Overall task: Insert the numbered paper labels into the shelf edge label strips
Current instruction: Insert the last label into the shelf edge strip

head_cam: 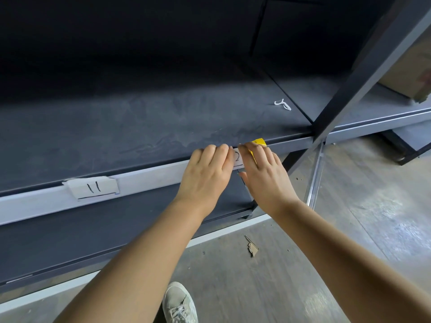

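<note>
I count one label (94,188) marked 11 already sitting in the strip (149,177) on the shelf (116,136) edge, off to the left. A second label (237,158), showing a 2, is at the strip between my hands, and I judge it only partly seated, so this one is still in hand; how many remain I cannot tell. My left hand (207,173) lies over the label's left end, fingers curled onto the strip and pressing it. My right hand (263,173) covers the right end, fingers bent at the shelf lip, with something yellow (258,143) tucked under them. Both hands touch the label.
</note>
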Motion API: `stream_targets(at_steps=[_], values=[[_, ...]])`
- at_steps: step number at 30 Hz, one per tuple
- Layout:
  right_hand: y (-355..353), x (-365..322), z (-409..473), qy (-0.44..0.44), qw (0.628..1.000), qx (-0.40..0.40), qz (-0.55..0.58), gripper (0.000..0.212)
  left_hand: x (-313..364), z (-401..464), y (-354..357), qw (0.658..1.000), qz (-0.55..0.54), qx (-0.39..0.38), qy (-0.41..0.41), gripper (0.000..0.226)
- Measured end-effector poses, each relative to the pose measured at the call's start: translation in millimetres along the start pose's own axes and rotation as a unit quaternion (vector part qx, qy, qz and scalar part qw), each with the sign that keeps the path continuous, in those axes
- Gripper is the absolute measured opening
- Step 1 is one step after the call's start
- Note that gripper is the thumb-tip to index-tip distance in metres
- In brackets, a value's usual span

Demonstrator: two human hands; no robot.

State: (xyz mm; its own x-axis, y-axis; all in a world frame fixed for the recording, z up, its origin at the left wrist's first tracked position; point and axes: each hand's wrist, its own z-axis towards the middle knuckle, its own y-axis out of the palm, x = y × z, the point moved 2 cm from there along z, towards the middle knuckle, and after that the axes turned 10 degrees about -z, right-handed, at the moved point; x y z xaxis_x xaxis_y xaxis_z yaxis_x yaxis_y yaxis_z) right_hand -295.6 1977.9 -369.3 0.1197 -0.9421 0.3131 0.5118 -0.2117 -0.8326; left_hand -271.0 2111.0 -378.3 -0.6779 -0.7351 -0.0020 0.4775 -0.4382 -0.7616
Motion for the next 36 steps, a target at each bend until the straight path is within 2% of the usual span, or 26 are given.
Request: stream_targets(at_steps=[3, 10, 15, 19, 22, 25, 27, 31, 36], values=[[5, 1, 5, -0.002, 1.0, 0.001, 0.001, 0.06, -1, 0, 2, 1.0, -0.007, 0.03, 0.005, 0.055], [8, 5, 13, -0.004, 0.999, 0.031, -0.008, 0.031, -3, 2, 4, 0.998, -0.026, 0.056, -0.006, 0.033], [4, 3, 15, -0.009, 0.999, 0.033, -0.003, 0.033, -1, 6, 1, 0.999, -0.021, 0.043, 0.003, 0.025], [2, -2, 14, 0.014, 1.0, -0.005, 0.0, 0.044, 1, 8, -6, 1.0, -0.017, -0.013, 0.002, 0.037], [-3, -6, 13, 0.041, 0.997, -0.071, -0.007, 0.054, 0, 6, -13, 0.996, -0.049, -0.078, -0.005, 0.059], [-18, -13, 13, 0.044, 0.989, -0.135, -0.035, 0.05, -8, -11, -26, 0.993, -0.041, -0.103, 0.037, 0.081], [-27, -20, 12, 0.049, 0.986, -0.153, -0.042, 0.052, -21, -30, -41, 0.993, -0.016, -0.109, 0.033, 0.084], [-46, -57, 13, 0.039, 0.993, -0.103, -0.049, 0.069, -55, -71, -76, 0.991, 0.042, -0.125, 0.021, 0.079], [-59, -124, 29, -0.041, 0.999, -0.028, 0.021, 0.068, -95, -110, -113, 0.985, 0.073, -0.156, -0.003, 0.082]])
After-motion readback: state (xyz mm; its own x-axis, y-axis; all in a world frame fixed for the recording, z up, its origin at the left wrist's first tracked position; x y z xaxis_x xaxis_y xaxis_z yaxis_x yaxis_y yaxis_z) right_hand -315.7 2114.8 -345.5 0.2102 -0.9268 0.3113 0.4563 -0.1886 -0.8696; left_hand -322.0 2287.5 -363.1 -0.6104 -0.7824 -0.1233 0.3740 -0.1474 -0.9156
